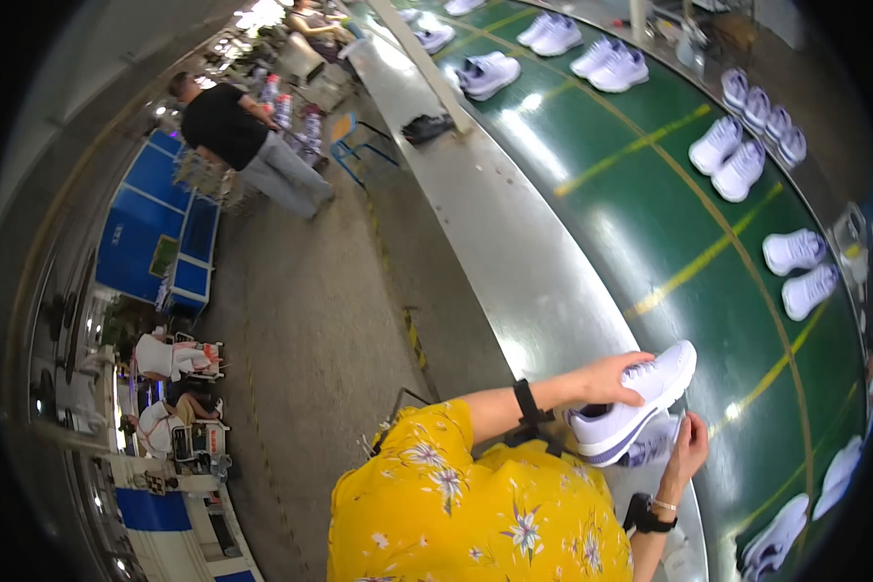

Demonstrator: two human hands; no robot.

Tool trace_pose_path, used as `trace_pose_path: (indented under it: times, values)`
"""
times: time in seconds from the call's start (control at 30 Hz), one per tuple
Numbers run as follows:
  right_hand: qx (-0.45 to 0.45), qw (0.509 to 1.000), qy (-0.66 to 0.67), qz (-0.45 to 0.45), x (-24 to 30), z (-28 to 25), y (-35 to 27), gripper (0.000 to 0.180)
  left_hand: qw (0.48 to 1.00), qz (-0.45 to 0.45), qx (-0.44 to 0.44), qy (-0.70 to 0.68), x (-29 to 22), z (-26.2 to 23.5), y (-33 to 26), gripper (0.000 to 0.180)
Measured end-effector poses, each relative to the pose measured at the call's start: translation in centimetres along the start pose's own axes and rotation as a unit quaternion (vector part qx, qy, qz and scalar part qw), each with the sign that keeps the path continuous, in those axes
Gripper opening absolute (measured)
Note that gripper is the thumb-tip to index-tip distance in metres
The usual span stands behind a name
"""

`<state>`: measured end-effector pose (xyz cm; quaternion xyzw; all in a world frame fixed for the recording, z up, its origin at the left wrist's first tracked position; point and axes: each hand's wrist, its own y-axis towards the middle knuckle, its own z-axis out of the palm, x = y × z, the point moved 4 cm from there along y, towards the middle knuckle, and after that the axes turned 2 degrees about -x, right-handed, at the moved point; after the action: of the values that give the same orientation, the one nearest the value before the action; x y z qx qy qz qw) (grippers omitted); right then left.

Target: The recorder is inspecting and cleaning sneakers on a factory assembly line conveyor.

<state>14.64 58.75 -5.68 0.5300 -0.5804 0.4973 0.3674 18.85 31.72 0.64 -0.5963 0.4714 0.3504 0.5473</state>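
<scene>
My left hand [611, 381] is closed around the collar of a white sneaker [662, 384] with a purple-tinted sole, its toe tilted up and to the right. Just below it lies a second white and purple sneaker [653, 441], partly covered by the first. Beside this second shoe, my right hand [690, 447] has its fingers curled together near the toe; what they pinch, if anything, is hidden. Both shoes are at the metal ledge [563, 301] along the green belt [689, 320]. Black bands circle both my wrists.
Pairs of white sneakers, such as the pair [800, 272] at right and another [727, 160] farther off, stand on the belt among yellow lines. A metal post [422, 68] rises from the ledge near a black item [427, 128]. A person in black [228, 126] stands across the aisle.
</scene>
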Motion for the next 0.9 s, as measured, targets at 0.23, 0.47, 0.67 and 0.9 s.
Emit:
trace_pose_path:
  times: [0.23,0.47,0.67,0.9]
  values:
    - [-0.058,0.998,0.022,0.031,1.7,1.6,0.3,0.021,0.996,-0.029,0.085,-0.021,1.2,0.9,-1.2,0.080]
    - [-0.123,0.992,0.011,0.011,2.5,2.6,-0.5,0.017,0.992,-0.028,0.119,0.015,-1.1,-0.2,-1.5,0.079]
    - [-0.128,0.963,-0.122,-0.205,9.1,3.5,0.3,0.009,0.992,-0.019,0.078,0.093,-2.1,0.9,-1.7,0.077]
    - [-0.068,0.947,-0.221,-0.222,8.1,4.7,-5.4,0.009,0.988,-0.014,0.037,0.150,-1.2,1.8,-1.5,0.074]
